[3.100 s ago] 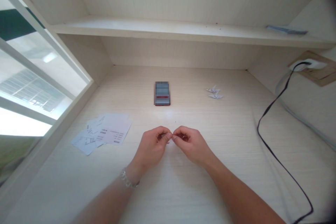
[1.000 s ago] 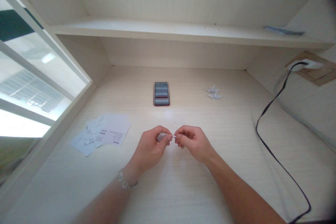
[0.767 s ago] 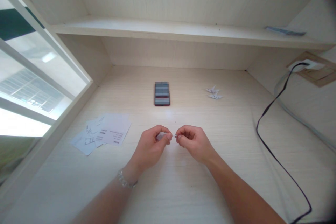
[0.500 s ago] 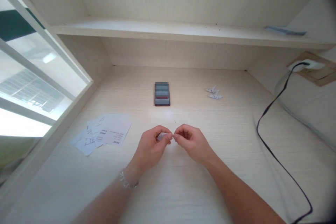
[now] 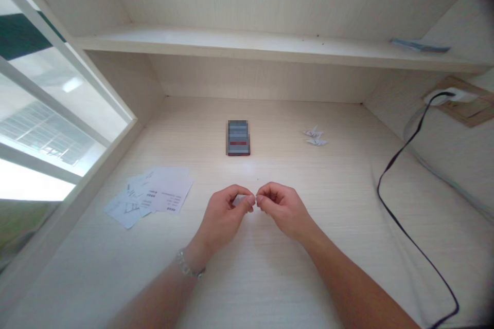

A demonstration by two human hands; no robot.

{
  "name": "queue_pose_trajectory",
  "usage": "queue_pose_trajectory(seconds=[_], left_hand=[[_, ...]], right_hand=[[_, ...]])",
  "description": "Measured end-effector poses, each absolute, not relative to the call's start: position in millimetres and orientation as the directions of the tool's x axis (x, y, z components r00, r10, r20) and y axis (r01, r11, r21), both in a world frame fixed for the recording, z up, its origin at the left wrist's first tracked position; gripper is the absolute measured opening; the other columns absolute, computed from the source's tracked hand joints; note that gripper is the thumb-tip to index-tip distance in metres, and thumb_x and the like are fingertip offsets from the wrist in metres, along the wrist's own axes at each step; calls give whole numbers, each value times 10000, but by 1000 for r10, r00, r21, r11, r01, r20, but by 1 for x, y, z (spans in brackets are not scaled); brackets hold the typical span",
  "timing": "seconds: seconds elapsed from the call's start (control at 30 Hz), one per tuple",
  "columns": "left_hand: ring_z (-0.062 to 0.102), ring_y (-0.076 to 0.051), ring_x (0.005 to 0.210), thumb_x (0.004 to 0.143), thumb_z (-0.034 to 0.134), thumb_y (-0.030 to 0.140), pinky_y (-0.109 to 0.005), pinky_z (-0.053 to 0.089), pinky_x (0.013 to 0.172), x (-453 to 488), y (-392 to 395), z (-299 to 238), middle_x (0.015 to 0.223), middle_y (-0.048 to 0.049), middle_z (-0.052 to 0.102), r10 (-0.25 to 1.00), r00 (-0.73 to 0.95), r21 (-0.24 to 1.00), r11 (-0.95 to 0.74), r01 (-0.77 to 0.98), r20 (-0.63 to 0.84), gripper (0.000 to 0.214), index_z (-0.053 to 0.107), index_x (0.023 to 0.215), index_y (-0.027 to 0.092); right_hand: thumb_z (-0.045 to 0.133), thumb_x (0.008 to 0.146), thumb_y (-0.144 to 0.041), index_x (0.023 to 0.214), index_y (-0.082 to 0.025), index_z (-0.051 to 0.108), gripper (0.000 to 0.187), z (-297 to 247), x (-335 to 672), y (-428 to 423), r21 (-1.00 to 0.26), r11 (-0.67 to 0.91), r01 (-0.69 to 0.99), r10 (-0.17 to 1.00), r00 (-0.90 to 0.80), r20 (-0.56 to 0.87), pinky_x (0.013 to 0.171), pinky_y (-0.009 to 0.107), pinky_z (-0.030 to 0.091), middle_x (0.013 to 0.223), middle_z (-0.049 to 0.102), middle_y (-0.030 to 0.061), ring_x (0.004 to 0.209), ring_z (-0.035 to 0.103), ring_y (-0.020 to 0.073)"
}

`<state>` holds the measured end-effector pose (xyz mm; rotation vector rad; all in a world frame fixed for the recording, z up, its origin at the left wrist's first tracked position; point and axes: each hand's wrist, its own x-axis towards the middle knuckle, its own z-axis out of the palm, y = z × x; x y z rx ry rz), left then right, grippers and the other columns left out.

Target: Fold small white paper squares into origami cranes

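Observation:
My left hand (image 5: 226, 216) and my right hand (image 5: 281, 208) meet fingertip to fingertip over the pale wooden desk (image 5: 270, 277). Both are closed in a pinch on a small folded piece of white paper (image 5: 240, 199), most of it hidden behind my left fingers. A bracelet sits on my left wrist. Several folded white paper pieces (image 5: 316, 136) lie at the back right of the desk.
A fan of white paper slips (image 5: 154, 196) with printed marks lies to the left. A small dark phone-like object (image 5: 238, 138) stands at the back centre. A black cable (image 5: 401, 185) runs from a wall socket (image 5: 455, 96) down the right side. A shelf (image 5: 270, 46) hangs above.
The hands have stayed in the same place, with only small finger movements on the paper piece; less of the white paper shows than a second ago.

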<state>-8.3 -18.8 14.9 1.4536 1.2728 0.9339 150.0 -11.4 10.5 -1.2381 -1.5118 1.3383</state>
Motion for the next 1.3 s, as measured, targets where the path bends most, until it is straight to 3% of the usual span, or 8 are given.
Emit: queue_pose_trajectory(seconds=[0.23, 0.47, 0.57, 0.97, 1.17, 1.3], left_hand=[[576, -136, 653, 790, 545, 345, -244, 455, 625, -7, -18, 10, 688, -28, 630, 988, 144, 985, 33, 171, -58, 222, 616, 837, 140], [538, -120, 641, 803, 504, 295, -222, 411, 596, -10, -18, 14, 690, -7, 623, 964, 258, 938, -33, 344, -61, 184, 626, 758, 165], [500, -104, 592, 783, 510, 253, -204, 379, 549, -12, -18, 18, 626, 15, 593, 950, 305, 921, -58, 386, -68, 165, 625, 703, 166], [546, -123, 599, 731, 528, 218, -210, 396, 545, -16, -17, 20, 644, 0, 650, 935, 329, 923, -5, 385, -132, 156, 674, 721, 167], [567, -135, 591, 706, 548, 197, -226, 415, 553, -27, -13, 14, 614, -13, 642, 915, 352, 935, 70, 347, -200, 122, 660, 694, 151], [562, -129, 605, 729, 550, 222, -231, 432, 588, -24, -10, 13, 620, -12, 630, 936, 299, 955, 100, 279, -186, 128, 651, 744, 145]], right_hand=[[532, 802, -273, 779, -159, 562, 120, 8, 148, -11, -994, -14, 109, 968, -246, -41, 546, 229, 373, 657, 544, -13, 600, 478, 106], [484, 828, -214, 734, -173, 558, 126, 18, 154, -14, -877, 195, 440, 939, -342, 38, 565, 233, 334, 654, 520, -19, 617, 454, 105], [487, 818, -195, 710, -175, 550, 127, 22, 157, -13, -847, 220, 484, 914, -406, 5, 561, 227, 323, 642, 507, -27, 613, 441, 99], [530, 782, -254, 689, -155, 556, 138, 19, 165, -8, -964, -60, 257, 904, -395, -162, 487, 227, 277, 573, 453, -35, 529, 376, 85], [546, 774, -243, 666, -152, 532, 142, 24, 184, 1, -994, -61, 94, 957, -278, -85, 499, 238, 292, 529, 451, -40, 504, 387, 86], [544, 778, -246, 680, -152, 542, 136, 23, 187, 2, -981, -54, 185, 947, -302, -109, 499, 236, 287, 549, 456, -38, 515, 384, 86]])
